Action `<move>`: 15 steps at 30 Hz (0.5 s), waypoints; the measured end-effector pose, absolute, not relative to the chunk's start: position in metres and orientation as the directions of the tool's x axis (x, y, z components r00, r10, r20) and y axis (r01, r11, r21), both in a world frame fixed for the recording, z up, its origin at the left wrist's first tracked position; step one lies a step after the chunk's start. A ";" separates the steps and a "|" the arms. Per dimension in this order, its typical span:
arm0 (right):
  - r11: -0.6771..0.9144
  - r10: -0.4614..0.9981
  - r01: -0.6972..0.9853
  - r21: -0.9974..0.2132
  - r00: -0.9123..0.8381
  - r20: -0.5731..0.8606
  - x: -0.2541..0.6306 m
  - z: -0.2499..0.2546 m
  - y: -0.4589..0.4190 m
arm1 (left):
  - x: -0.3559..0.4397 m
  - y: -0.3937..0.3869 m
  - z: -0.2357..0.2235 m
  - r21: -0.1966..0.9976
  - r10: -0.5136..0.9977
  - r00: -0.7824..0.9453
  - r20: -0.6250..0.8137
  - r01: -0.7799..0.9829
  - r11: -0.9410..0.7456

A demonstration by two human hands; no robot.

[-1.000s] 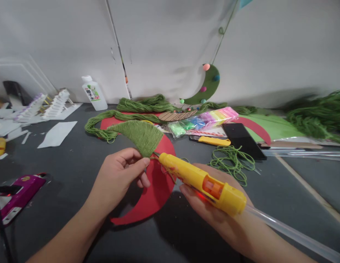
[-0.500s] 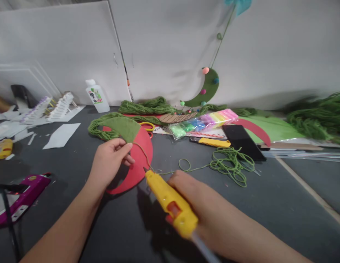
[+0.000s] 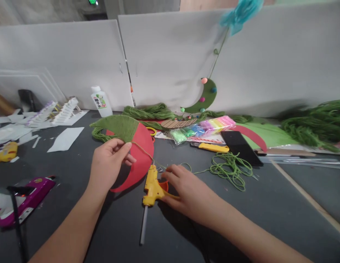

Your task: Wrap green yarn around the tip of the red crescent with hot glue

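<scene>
Yellow glue gun (image 3: 151,190) just left of right hand (image 3: 188,190), touching it.

Soft, rather dim indoor light fills the scene, its source out of view. Just right of the yellow glue gun (image 3: 152,186), a dark, soft-edged shadow spreads on the table (image 3: 282,204) below the right hand (image 3: 189,190). Beyond the gun, white boards (image 3: 164,54) look palest and a plastic packet (image 3: 203,128) glints. Far right of it, dark yarn (image 3: 315,122) blurs and stretches.
</scene>
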State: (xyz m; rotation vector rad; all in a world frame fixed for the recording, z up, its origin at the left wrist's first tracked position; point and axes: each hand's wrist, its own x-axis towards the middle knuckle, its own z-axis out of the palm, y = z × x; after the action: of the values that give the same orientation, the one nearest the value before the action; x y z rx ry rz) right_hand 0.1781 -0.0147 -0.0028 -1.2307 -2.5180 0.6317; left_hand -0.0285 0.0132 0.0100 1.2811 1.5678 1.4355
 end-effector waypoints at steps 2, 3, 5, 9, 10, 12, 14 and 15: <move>0.524 0.840 0.698 -0.488 -0.518 0.160 0.176 0.010 -0.009 | -0.025 0.008 0.013 0.970 0.958 -0.261 0.122 0.238 -0.058; 0.509 0.856 0.687 -0.519 -0.463 0.228 0.174 0.016 -0.006 | -0.023 0.006 0.014 0.969 0.969 -0.225 0.103 0.244 -0.046; 0.517 0.856 0.653 -0.554 -0.386 0.344 0.167 0.025 -0.002 | -0.018 0.001 0.015 0.966 0.987 -0.148 0.060 0.259 -0.019; 0.559 0.817 0.691 -0.457 -0.369 0.442 0.157 0.026 0.001 | -0.006 -0.009 0.017 0.961 0.999 -0.036 -0.035 0.275 0.043; 0.549 0.824 0.704 -0.451 -0.367 0.431 0.156 0.024 0.001 | -0.004 -0.012 0.017 0.959 0.999 -0.015 -0.051 0.277 0.053; 0.522 0.847 0.700 -0.488 -0.355 0.396 0.158 0.023 -0.001 | -0.001 -0.016 0.017 0.958 0.997 0.010 -0.073 0.280 0.067; 0.486 0.873 0.663 -0.570 -0.337 0.352 0.162 0.024 -0.003 | 0.000 -0.018 0.017 0.956 0.996 0.028 -0.090 0.282 0.079; 0.459 0.888 0.638 -0.618 -0.327 0.322 0.165 0.026 -0.005 | 0.001 -0.019 0.017 0.955 0.994 0.037 -0.101 0.284 0.086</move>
State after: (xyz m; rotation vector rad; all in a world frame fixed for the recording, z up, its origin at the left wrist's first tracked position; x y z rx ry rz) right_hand 0.1646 -0.0047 0.0261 -1.2664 -2.0766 0.5103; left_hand 0.0007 -0.0191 0.0167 1.3655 1.4190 0.9515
